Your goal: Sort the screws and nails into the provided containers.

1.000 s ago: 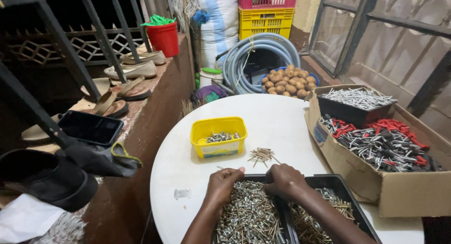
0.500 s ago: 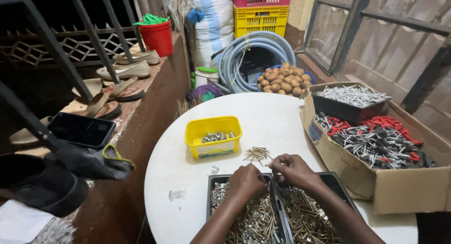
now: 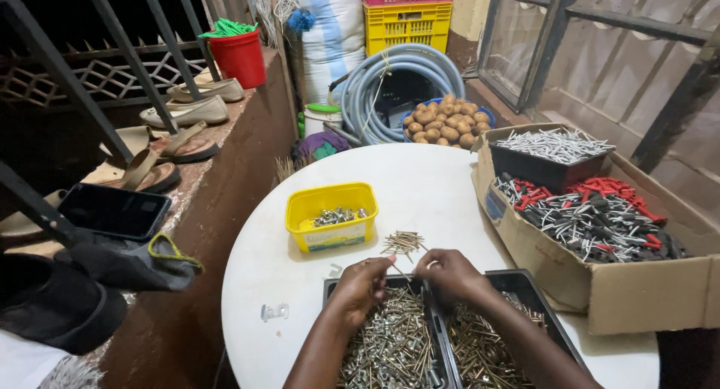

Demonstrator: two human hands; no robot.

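Note:
Two black trays stand at the near edge of the round white table (image 3: 420, 179). The left tray (image 3: 390, 344) is full of silvery screws and the right tray (image 3: 487, 351) holds brassy ones. My left hand (image 3: 364, 284) rests over the left tray's far end, its fingertips pinched on a thin nail. My right hand (image 3: 450, 273) is curled over the divider between the trays; what it holds is hidden. A small pile of thin nails (image 3: 403, 243) lies on the table just beyond both hands. Behind it stands a yellow tub (image 3: 331, 216) with a few silvery screws.
A cardboard box (image 3: 600, 291) at the right holds red and black pieces and a black tray of silver nails (image 3: 551, 145). A small white clip (image 3: 274, 312) lies on the table. A brown ledge (image 3: 217, 187) at the left carries sandals, a phone and a red bucket (image 3: 240, 58). Hose, potatoes and crates lie beyond.
Both hands have shifted from the middle of the trays to their far rim and drawn closer together, near the nail pile.

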